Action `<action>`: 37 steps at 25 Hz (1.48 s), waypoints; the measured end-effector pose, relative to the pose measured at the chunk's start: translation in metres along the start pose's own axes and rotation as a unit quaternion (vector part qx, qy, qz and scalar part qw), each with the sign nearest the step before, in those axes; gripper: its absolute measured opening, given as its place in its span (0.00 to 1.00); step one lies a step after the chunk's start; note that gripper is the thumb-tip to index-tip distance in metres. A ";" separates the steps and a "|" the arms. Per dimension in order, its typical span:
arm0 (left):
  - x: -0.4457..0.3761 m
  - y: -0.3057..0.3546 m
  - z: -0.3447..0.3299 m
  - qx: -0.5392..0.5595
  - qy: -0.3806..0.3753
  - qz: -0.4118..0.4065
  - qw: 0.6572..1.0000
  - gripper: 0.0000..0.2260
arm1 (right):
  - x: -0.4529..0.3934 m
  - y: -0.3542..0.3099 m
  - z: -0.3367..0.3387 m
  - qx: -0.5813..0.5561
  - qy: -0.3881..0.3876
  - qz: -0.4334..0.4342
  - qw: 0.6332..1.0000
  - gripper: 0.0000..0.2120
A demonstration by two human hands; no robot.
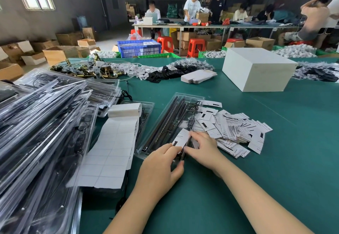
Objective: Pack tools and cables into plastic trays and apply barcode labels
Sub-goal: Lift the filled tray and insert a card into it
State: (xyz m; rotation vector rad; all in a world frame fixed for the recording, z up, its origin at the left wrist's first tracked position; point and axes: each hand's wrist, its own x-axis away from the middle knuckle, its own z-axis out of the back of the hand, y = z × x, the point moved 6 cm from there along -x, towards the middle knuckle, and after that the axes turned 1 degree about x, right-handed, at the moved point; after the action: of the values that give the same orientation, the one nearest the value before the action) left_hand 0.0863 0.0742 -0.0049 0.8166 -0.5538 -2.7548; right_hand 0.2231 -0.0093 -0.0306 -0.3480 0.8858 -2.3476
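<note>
Covering green table (275,142), dim warehouse.

The near end of the clear plastic tray (170,123) is covered by the left hand (159,162) and the right hand (201,147). The right fingertips are smeared by motion blur. The print on the white card (180,138) held between the hands cannot be read. The stack of packed trays (40,134) is cut off by the left and bottom edges. The faces of the distant workers (192,7) are blurred.
</note>
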 end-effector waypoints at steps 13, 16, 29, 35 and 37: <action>0.002 -0.001 -0.007 -0.040 -0.047 0.018 0.998 0.17 | -0.009 0.008 0.007 -0.154 0.109 -0.070 0.979 0.21; 0.004 -0.003 -0.012 -0.025 -0.062 0.034 0.997 0.19 | -0.012 -0.001 0.008 -0.052 0.135 -0.048 0.988 0.19; 0.013 -0.008 -0.019 -0.065 -0.069 0.046 0.994 0.18 | -0.009 -0.007 0.008 0.046 0.072 -0.029 0.996 0.19; 0.012 -0.014 -0.018 -0.012 -0.090 0.077 0.993 0.19 | 0.006 -0.012 0.002 0.016 0.029 -0.060 0.998 0.13; 0.010 -0.017 -0.014 0.029 -0.069 0.089 0.993 0.23 | 0.008 -0.012 0.005 -0.031 0.030 -0.071 0.997 0.18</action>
State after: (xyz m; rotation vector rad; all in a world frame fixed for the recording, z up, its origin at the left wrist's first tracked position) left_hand 0.0840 0.0824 -0.0280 0.5616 -0.6990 -2.6541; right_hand 0.2142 -0.0095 -0.0190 -0.3797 0.9936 -2.4765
